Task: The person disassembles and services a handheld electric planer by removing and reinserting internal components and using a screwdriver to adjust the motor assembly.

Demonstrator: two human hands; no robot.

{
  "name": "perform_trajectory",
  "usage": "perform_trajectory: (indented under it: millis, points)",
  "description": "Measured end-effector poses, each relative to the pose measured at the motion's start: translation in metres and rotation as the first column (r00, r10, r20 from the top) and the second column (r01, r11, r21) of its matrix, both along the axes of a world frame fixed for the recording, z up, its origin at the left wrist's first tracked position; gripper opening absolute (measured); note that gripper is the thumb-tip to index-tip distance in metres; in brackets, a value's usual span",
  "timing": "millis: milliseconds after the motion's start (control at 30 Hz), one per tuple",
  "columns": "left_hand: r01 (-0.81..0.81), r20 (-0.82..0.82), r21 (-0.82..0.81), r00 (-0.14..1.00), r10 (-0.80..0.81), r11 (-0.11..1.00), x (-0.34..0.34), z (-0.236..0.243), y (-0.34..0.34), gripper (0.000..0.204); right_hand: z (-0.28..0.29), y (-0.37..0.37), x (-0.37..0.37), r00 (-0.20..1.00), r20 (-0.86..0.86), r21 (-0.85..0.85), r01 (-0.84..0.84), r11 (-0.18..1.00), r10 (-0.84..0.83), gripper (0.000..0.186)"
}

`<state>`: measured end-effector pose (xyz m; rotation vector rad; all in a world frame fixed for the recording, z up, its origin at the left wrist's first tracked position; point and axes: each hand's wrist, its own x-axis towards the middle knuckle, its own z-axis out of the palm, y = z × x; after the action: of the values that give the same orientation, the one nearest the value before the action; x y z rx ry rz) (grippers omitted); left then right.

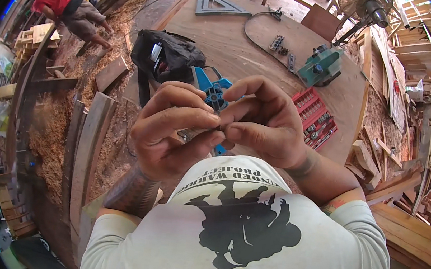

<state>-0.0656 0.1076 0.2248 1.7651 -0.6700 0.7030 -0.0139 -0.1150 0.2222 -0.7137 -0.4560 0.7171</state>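
Both of my hands are raised in front of my chest, with their fingertips meeting. My left hand is closed in a pinch, thumb against fingers. Opposite it, my right hand pinches at the same spot. A small dark piece shows between the fingertips, too small to name and mostly covered. Just beyond the fingers lies a blue power tool with a round dark end; the hands hide part of it. To the right of my right hand, a red case of sockets and a ratchet lies open on the wooden table.
A black bag sits open at the table's left. Farther back are a grey triangular square, a green power tool, small metal parts and a fan. Planks and shavings flank the table. A person in red bends at far left.
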Motion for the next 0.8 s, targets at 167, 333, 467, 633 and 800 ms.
perform_trajectory:
  millis: [167, 333, 467, 633, 800]
  points:
    - [0.030, -0.020, -0.002, 0.999, -0.030, 1.000, 0.000, 0.003, -0.001, 0.037, -0.007, 0.001, -0.002, 0.997, -0.075, 0.051, -0.027, 0.998, 0.031, 0.042]
    - [0.053, -0.049, 0.022, 0.997, -0.052, 0.998, -0.001, 0.006, -0.002, 0.036, -0.013, 0.002, -0.002, 0.990, -0.130, 0.077, -0.041, 0.996, 0.051, 0.042]
    - [0.062, -0.059, 0.088, 0.997, -0.057, 0.994, -0.001, 0.006, -0.001, 0.034, -0.018, 0.000, -0.001, 0.991, -0.128, 0.070, -0.032, 0.997, 0.041, 0.042]
    - [0.038, -0.111, 0.085, 0.993, -0.028, 0.996, -0.004, 0.002, 0.000, 0.031, -0.018, -0.001, 0.002, 0.999, -0.049, 0.066, 0.012, 0.998, -0.009, 0.045]
    - [-0.005, -0.185, 0.036, 0.983, 0.011, 0.999, -0.009, 0.000, -0.003, 0.027, -0.015, -0.002, 0.003, 0.995, 0.037, -0.010, 0.090, 0.996, -0.090, 0.046]
